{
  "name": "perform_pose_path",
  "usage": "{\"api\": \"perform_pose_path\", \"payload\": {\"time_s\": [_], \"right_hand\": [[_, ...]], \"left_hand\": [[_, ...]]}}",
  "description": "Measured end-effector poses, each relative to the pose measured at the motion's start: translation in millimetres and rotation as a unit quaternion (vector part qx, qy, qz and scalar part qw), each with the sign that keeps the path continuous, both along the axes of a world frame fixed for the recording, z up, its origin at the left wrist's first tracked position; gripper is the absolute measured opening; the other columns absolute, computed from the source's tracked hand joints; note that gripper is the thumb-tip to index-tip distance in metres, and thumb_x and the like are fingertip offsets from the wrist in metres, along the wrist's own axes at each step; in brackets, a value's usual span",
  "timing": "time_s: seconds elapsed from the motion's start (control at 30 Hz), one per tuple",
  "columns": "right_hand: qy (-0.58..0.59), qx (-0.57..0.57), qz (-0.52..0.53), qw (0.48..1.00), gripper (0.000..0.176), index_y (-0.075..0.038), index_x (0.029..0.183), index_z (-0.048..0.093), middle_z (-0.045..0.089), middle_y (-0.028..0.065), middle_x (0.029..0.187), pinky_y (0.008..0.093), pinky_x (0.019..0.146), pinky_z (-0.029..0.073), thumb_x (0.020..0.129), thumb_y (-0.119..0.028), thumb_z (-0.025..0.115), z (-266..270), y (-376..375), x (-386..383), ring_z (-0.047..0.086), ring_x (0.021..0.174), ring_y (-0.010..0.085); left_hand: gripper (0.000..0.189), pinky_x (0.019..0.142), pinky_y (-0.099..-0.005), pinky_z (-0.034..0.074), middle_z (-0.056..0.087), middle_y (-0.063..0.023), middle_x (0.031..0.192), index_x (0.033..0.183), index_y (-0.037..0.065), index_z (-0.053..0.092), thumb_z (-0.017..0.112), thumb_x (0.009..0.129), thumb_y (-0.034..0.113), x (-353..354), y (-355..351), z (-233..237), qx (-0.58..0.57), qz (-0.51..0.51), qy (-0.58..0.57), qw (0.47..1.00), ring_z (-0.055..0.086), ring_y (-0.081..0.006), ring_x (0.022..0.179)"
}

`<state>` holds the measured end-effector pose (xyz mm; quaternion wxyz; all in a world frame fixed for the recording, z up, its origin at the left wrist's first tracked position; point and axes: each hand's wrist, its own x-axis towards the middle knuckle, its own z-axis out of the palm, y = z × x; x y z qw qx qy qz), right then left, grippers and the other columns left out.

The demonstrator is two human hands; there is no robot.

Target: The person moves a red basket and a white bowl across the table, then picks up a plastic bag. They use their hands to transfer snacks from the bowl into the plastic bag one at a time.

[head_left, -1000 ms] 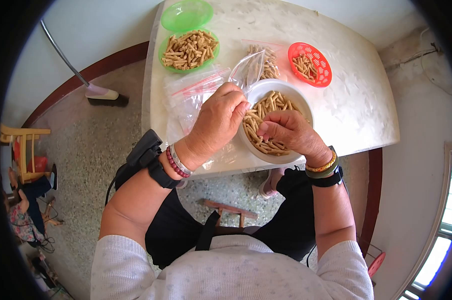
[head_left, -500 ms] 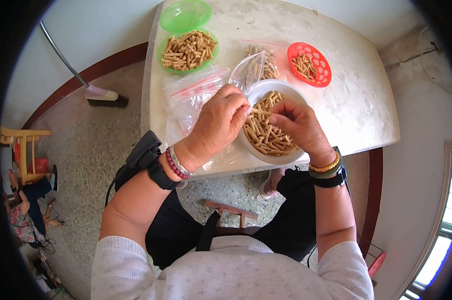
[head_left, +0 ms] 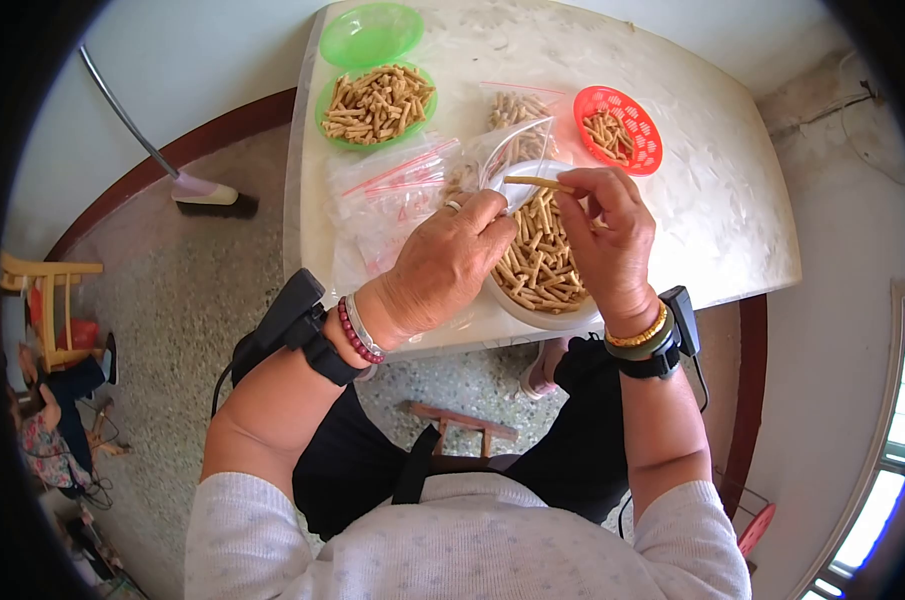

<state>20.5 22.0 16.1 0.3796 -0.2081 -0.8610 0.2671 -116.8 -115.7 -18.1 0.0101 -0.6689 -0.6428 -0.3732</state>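
The right hand (head_left: 607,235) pinches one thin tan stick (head_left: 532,182) by its near end, thumb and fingertips closed on it. It holds the stick level above the white bowl (head_left: 544,320) of more sticks, with the far tip at the mouth of a clear zip bag (head_left: 512,148). The left hand (head_left: 447,265) is closed on that bag's edge, holding it upright. The stick looks light, stiff and brittle, so a gentle grip at one end suits it; the bag is limp and slippery. Beyond lie spare bags (head_left: 392,190), a green bowl (head_left: 320,102) and an orange basket (head_left: 653,142) on the table (head_left: 712,200).
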Motion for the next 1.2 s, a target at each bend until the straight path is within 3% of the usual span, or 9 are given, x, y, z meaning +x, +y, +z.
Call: {"api": "perform_pose_path", "payload": {"time_s": [0.07,0.23,0.3,0.43,0.7,0.9,0.97,1.07,1.2], "right_hand": [[-0.016,0.086,-0.001,0.996,0.014,-0.007,0.09,0.065,0.062,0.0098,0.081,0.0354,0.06,0.05,0.079,-0.001,0.071,1.7,-0.4,-8.1,0.061,0.068,0.0281],[-0.011,0.164,0.026,0.986,0.016,-0.007,0.094,0.066,0.062,0.0094,0.08,0.035,0.061,0.051,0.08,-0.002,0.071,-0.6,2.9,-26.8,0.063,0.07,0.0267],[0.013,0.007,0.021,1.0,0.022,-0.007,0.102,0.066,0.063,0.0076,0.081,0.0306,0.061,0.05,0.082,0.0,0.069,-1.1,-0.9,-29.9,0.061,0.068,0.0202],[0.038,-0.064,-0.026,0.997,0.024,-0.006,0.108,0.065,0.065,0.0036,0.085,0.0255,0.062,0.048,0.085,0.0,0.066,-9.8,19.7,-18.8,0.057,0.067,0.0112],[-0.253,-0.02,-0.025,0.967,0.011,-0.006,0.092,0.069,0.068,0.0137,0.084,0.0406,0.071,0.053,0.084,-0.013,0.066,-38.0,58.8,18.4,0.067,0.077,0.0311],[-0.299,0.007,-0.038,0.953,0.012,-0.008,0.088,0.068,0.068,0.0137,0.086,0.0424,0.075,0.053,0.082,-0.018,0.066,-53.0,45.7,9.1,0.066,0.085,0.0323],[-0.368,0.01,-0.05,0.929,0.013,-0.008,0.089,0.068,0.068,0.0137,0.088,0.043,0.078,0.053,0.082,-0.019,0.066,-48.8,40.0,2.2,0.066,0.089,0.0324],[-0.341,0.096,-0.029,0.935,0.016,-0.007,0.09,0.068,0.068,0.0133,0.085,0.0448,0.074,0.052,0.081,-0.021,0.069,-61.5,33.8,-4.7,0.065,0.083,0.0348],[-0.35,0.071,-0.024,0.934,0.018,-0.006,0.09,0.067,0.068,0.0138,0.085,0.0462,0.074,0.051,0.08,-0.021,0.07,-69.2,28.3,-10.4,0.064,0.083,0.0374]], "left_hand": [[0.018,0.079,-0.0387,0.052,0.054,-0.0128,0.102,0.099,0.001,0.063,0.059,0.081,-0.002,0.5,-0.8,1.8,0.005,-0.011,0.023,1.0,0.061,-0.0305,0.092],[0.019,0.079,-0.0386,0.052,0.055,-0.0129,0.101,0.1,0.0,0.063,0.059,0.081,-0.002,1.7,-1.5,-3.7,-0.019,-0.031,0.018,0.999,0.061,-0.0303,0.092],[0.019,0.079,-0.0385,0.052,0.055,-0.0129,0.101,0.1,0.0,0.064,0.059,0.081,-0.002,1.6,-0.7,-2.7,-0.018,-0.034,0.015,0.999,0.061,-0.0303,0.092],[0.026,0.08,-0.0387,0.052,0.055,-0.0127,0.102,0.103,-0.002,0.063,0.059,0.078,-0.007,-4.4,0.4,0.8,0.03,0.005,-0.006,1.0,0.061,-0.0303,0.092],[0.043,0.088,-0.0383,0.052,0.053,-0.0177,0.113,0.121,-0.002,0.057,0.06,0.079,-0.011,-7.0,0.2,0.7,0.056,0.022,-0.01,0.998,0.06,-0.0326,0.102],[0.044,0.091,-0.0396,0.051,0.053,-0.0186,0.116,0.123,-0.003,0.055,0.06,0.08,-0.009,-6.2,0.4,-4.4,0.041,0.018,0.008,0.999,0.059,-0.0337,0.106],[0.034,0.082,-0.0396,0.054,0.054,-0.0174,0.117,0.122,-0.004,0.057,0.057,0.088,0.0,-7.1,2.1,-5.5,0.073,0.014,0.027,0.997,0.064,-0.0333,0.098],[0.042,0.09,-0.0396,0.052,0.054,-0.0186,0.117,0.122,-0.002,0.057,0.06,0.08,-0.009,-6.0,-0.3,-2.8,0.029,0.006,0.01,1.0,0.059,-0.0344,0.107],[0.041,0.086,-0.0387,0.053,0.055,-0.0168,0.113,0.119,-0.002,0.058,0.06,0.079,-0.009,-7.4,-0.2,-4.6,0.037,0.002,0.013,0.999,0.061,-0.0332,0.102]]}}
